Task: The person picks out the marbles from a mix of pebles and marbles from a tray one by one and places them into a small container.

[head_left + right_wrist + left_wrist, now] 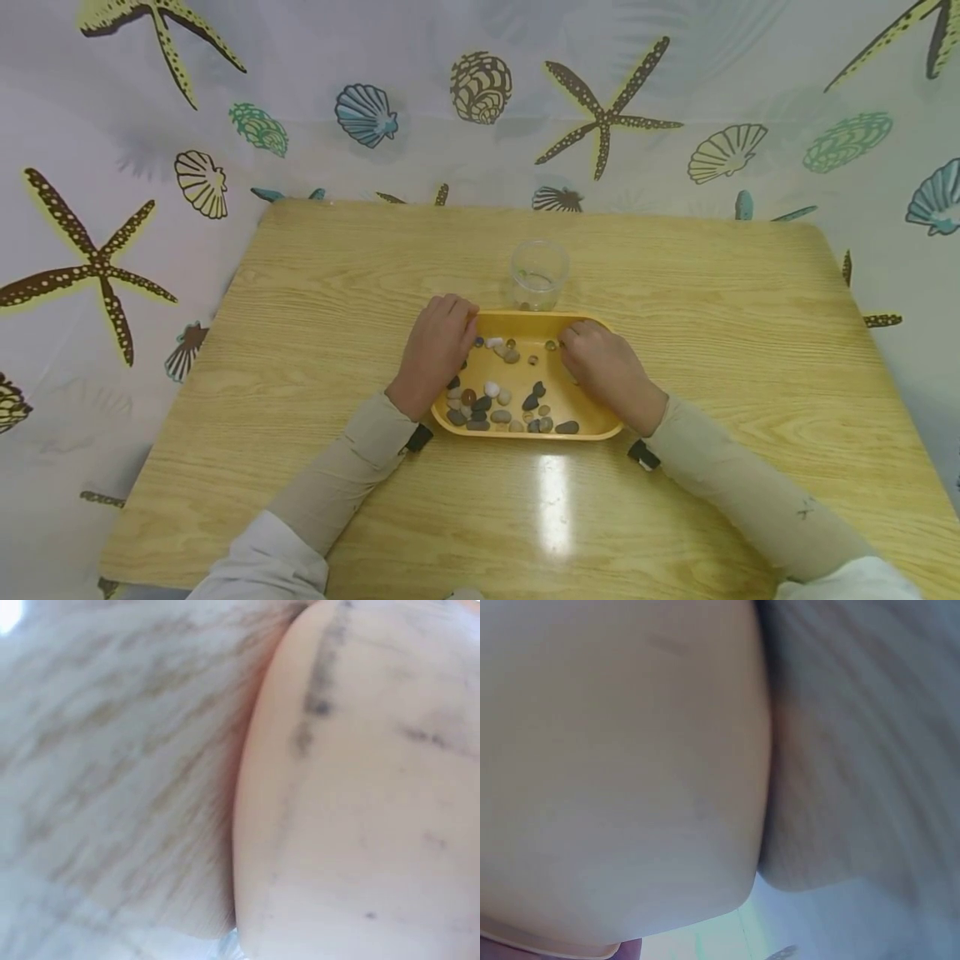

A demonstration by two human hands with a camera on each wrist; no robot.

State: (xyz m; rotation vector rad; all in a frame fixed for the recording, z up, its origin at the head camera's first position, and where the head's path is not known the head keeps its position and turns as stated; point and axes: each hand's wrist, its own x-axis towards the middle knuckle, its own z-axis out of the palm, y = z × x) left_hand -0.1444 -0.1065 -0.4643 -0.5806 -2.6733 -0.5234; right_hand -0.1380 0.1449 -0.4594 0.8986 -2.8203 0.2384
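A yellow tray (517, 323) lies on the table, holding several dark, grey and white pebbles and a few small marbles. My left hand (438, 346) is bent over the tray's left end, its fingers curled down by the back left corner near a blue marble (478, 342). Over the right end reaches my right hand (603, 362), fingers curled downward inside beside a marble (551, 345). The fingertips of both hands are hidden in the head view. Up close, the tray's outer wall (622, 765) fills much of the left wrist view, and its wall (360, 795) the right.
Just behind the tray stands a clear plastic cup (540, 265) with something small and green in it. Dark pebbles (480, 408) crowd the tray's front left. The wood-grain table (337, 275) extends around it, backed by a seashell-print curtain (420, 50).
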